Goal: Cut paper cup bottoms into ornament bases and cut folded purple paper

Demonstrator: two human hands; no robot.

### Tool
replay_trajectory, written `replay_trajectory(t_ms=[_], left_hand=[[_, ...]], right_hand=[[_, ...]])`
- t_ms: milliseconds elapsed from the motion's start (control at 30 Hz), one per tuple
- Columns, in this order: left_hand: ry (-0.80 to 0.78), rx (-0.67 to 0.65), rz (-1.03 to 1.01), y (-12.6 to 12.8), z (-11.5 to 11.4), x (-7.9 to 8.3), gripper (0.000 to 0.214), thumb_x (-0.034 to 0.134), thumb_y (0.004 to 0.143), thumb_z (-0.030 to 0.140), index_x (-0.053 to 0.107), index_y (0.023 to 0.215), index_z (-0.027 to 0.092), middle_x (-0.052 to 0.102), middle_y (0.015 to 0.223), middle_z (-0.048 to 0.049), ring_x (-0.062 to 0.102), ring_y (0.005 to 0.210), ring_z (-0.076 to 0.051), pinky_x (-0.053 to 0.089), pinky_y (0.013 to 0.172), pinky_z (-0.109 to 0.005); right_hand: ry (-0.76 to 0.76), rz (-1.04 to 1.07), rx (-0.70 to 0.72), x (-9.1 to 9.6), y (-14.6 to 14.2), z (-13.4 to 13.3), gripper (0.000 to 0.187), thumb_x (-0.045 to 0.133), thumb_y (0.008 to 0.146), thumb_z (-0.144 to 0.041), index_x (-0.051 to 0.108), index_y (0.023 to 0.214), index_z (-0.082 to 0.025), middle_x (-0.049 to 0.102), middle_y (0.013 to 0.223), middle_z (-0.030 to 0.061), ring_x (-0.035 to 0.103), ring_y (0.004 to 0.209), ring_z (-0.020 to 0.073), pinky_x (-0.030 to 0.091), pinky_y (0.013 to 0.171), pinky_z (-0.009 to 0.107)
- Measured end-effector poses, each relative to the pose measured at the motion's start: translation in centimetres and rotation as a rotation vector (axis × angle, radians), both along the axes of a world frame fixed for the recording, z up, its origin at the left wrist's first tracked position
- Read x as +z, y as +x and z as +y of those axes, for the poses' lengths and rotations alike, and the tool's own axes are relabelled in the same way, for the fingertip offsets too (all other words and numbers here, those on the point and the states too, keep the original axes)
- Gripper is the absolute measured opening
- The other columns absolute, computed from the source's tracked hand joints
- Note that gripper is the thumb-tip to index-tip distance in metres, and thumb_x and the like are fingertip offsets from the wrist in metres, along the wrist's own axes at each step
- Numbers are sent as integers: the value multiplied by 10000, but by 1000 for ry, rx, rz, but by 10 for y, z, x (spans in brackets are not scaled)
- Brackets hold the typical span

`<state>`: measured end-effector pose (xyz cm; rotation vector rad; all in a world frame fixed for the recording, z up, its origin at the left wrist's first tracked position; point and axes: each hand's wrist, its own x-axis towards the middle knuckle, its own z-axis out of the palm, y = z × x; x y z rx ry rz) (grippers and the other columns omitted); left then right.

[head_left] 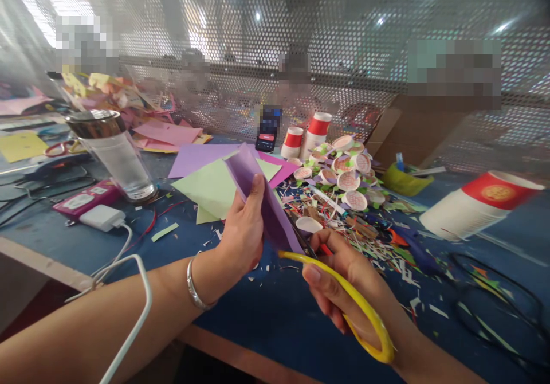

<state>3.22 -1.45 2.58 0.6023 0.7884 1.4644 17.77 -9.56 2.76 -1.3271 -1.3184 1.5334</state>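
Observation:
My left hand grips a folded sheet of purple paper, thumb on the near face, holding it up over the table. In my right hand is a pair of scissors with yellow handles. The scissors' blades lie at the purple paper's lower right edge, largely hidden by the paper and my fingers. Behind my left hand, light green sheets rest on the table with another purple sheet and a magenta sheet. A white paper disc lies just beyond my right fingers.
Cut cup bottoms are heaped among paper scraps. Red-and-white paper cups lean at the right; others stand behind beside a phone. A glass tumbler, a pink power strip and a white cable are at left.

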Motion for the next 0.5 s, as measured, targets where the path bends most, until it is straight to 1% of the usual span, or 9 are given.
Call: replay_trajectory(t_ms=[200, 333, 500], left_hand=[[44, 6, 43, -1, 3, -1, 430, 783, 759, 563, 660, 989, 221, 648, 626, -3, 682, 732, -196, 548, 684, -279], [49, 27, 39, -1, 4, -2, 421, 794, 747, 560, 664, 971, 228, 652, 633, -6, 686, 768, -207, 553, 708, -284], [64, 11, 38, -1, 3, 2, 396, 780, 765, 558, 670, 964, 233, 633, 622, -1, 684, 789, -204, 552, 723, -276]], right_hand=[[40, 39, 1, 1, -1, -1, 637, 719, 767, -676, 318, 1082, -293, 533, 523, -123, 351, 339, 39, 306, 334, 120], [75, 65, -11, 2, -2, -2, 656, 702, 784, -672, 315, 1153, -290, 517, 527, -123, 340, 332, 42, 291, 334, 130], [90, 97, 30, -2, -1, -1, 644, 666, 817, -670, 306, 1185, -282, 509, 547, -118, 338, 342, 43, 297, 346, 144]])
